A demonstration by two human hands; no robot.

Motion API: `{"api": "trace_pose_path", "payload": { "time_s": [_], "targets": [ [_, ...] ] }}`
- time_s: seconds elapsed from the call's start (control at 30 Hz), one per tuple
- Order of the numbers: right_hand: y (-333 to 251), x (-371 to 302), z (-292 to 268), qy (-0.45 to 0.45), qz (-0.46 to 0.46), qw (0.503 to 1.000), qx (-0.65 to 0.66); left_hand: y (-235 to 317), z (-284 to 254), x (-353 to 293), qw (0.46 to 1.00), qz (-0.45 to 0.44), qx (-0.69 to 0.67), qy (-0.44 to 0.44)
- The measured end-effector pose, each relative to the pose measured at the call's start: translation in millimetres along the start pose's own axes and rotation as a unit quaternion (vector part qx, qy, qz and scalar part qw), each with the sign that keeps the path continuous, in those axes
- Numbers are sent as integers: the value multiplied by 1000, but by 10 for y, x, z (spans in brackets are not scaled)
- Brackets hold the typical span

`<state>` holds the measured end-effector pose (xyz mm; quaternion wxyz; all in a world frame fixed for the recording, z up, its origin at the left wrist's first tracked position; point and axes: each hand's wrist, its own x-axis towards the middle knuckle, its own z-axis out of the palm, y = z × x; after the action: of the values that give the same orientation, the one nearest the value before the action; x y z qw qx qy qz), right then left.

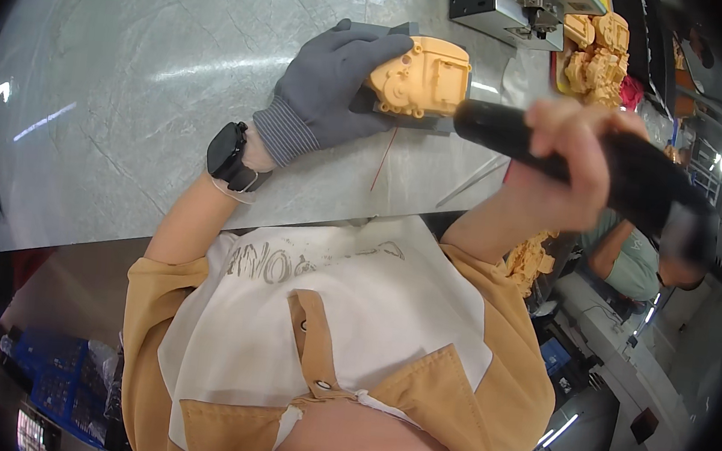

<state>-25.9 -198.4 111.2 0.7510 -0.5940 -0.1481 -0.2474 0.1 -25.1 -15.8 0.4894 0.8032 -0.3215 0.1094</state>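
Observation:
My left hand [335, 81], in a grey knit glove, grips a yellow-orange moulded plastic housing [438, 78] from its left side. The thumb and fingers press against its edge. Under the housing, a dark grey block [386, 32] shows partly on the bench. In my bare right hand [582, 155] is a long black cylindrical tool [494, 125], blurred by motion, with my fingers wrapped round it. Its rounded left end lies close to the housing's right edge in the picture; whether they touch I cannot tell. A thin red strip [383, 160] lies on the bench below the housing.
The grey marbled bench [176, 80] spreads left. A metal box-shaped device [504, 15] stands at the back right, beside heaped yellow-orange parts [598, 62]. More such parts [529, 262] lie by my right elbow. A person in a green shirt [632, 266] is at the right.

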Motion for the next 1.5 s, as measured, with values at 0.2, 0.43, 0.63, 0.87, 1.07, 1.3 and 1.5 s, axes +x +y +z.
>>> {"api": "trace_pose_path", "payload": {
  "time_s": [0.2,0.43,0.63,0.87,1.07,1.3,1.5],
  "targets": [
    [-160,42,-174,-2,10,1000,-18,13,-22,3,1000,-12,-17,-15],
    [27,-567,-201,8,131,991,-11,2,-14,-21,999,-26,-21,-29],
    [173,-760,-139,64,90,994,-22,29,-10,-10,1000,-12,-8,-5],
    [-173,-434,-165,-20,-18,990,136,182,-136,-95,1000,8,-8,9],
    [-115,-308,-96,-13,25,983,181,269,-202,-189,995,60,71,33],
    [-90,-307,13,-3,40,982,183,261,-205,-217,993,87,65,55],
    [-83,-305,23,-13,38,984,173,241,-175,-225,990,109,61,66]
  ]
}}
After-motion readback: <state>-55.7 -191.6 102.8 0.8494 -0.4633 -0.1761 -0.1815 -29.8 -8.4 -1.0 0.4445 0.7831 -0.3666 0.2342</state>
